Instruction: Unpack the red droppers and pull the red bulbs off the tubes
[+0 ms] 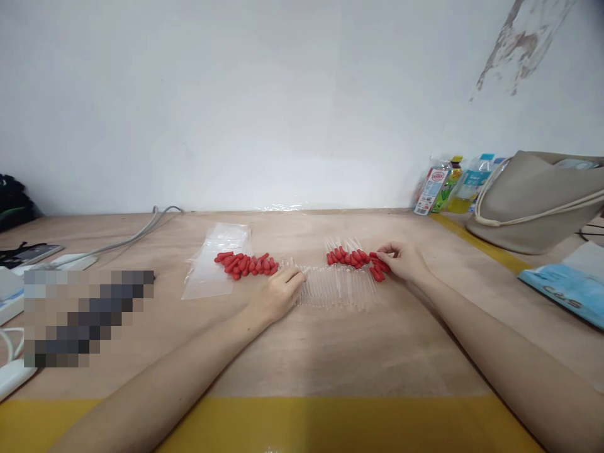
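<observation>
Several clear glass dropper tubes (337,288) lie side by side in a row on the table. My left hand (276,294) rests at the row's left end, fingers curled and pinched on a tube there. A loose pile of red rubber bulbs (246,264) lies just beyond my left hand. Further right, several droppers with red bulbs fitted (348,255) lie fanned out. My right hand (403,260) sits at their right end, fingers closed on a red bulb (380,269).
A clear plastic bag (214,261) lies flat left of the bulbs. Bottles (448,184) and a beige bag (533,198) stand at the back right, a blue packet (564,286) on the right. Cables and white devices (61,259) lie on the left. Yellow tape (302,425) marks the near edge.
</observation>
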Demonstrator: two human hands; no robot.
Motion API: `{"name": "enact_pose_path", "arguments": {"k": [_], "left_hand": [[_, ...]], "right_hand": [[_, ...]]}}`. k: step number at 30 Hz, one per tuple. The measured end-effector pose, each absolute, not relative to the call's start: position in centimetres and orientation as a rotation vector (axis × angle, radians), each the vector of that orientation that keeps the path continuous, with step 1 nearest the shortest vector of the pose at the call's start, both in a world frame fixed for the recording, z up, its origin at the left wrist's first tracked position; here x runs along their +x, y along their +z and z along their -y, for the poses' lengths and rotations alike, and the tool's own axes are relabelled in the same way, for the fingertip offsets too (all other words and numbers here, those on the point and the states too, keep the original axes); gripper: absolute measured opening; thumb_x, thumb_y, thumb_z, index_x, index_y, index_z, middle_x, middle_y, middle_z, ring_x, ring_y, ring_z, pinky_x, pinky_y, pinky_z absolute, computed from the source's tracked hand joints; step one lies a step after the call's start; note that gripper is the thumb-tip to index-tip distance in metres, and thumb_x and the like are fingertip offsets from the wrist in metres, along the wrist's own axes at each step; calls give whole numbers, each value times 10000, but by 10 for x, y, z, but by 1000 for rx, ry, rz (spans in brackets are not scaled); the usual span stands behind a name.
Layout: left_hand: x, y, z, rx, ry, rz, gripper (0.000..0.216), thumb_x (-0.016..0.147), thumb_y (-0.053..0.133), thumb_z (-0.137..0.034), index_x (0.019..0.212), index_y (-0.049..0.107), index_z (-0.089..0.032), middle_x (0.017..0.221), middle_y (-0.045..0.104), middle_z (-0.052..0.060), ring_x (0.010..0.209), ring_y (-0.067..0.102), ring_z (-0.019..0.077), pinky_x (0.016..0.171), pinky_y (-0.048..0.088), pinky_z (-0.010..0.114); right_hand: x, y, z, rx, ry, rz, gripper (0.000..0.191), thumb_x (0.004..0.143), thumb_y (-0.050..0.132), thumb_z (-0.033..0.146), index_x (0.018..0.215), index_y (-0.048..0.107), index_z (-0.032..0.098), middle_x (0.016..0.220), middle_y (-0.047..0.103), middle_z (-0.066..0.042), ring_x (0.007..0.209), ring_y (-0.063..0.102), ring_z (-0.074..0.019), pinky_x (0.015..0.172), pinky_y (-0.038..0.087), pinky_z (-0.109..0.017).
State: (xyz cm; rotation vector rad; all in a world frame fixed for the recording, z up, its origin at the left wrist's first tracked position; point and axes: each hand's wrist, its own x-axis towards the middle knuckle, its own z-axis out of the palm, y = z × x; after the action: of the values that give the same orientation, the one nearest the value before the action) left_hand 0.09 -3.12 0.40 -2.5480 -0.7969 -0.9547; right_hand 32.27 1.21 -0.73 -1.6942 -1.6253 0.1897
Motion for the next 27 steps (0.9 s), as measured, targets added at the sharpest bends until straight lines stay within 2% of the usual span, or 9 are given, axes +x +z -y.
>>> {"name": "enact_pose_path", "arguments": {"k": [7,13,18,23,27], "left_hand": [[4,6,39,-2697,-966,842,158,825,445,-234,847,576,-150,854,570,74,789,553,160,717,474,286],[7,5,43,-2685,-908,945,206,827,444,-258,779,607,-141,807,535,71,716,523,153,655,466,286],[7,4,44,-2678,-924,1006,212,819,465,-293,828,607,-135,826,514,73,703,510,151,652,466,293],[5,5,44,-2650,-1022,953,297,797,508,-350,989,573,-133,926,531,100,805,508,184,718,458,336],[10,14,50,-2703,-828,857,428,786,504,-448,1111,530,-170,1118,521,115,1018,479,243,865,394,415]], "right_hand": [[319,-5,-9,-1712,98,1608,262,713,524,408,752,679,200,518,587,-5,498,524,-149,502,370,-270],[301,1,-3,-1463,-57,1786,289,742,530,447,818,687,216,795,657,-39,746,561,-189,666,417,-315],[286,2,1,-1432,-181,1886,306,737,552,481,884,682,248,851,632,-44,805,526,-199,728,401,-349],[279,2,0,-1449,-256,1916,251,751,556,439,867,691,261,867,623,-44,799,507,-198,722,383,-348],[276,1,1,-1409,-293,1948,213,786,530,366,846,699,250,855,623,-47,797,502,-191,721,364,-342]]}}
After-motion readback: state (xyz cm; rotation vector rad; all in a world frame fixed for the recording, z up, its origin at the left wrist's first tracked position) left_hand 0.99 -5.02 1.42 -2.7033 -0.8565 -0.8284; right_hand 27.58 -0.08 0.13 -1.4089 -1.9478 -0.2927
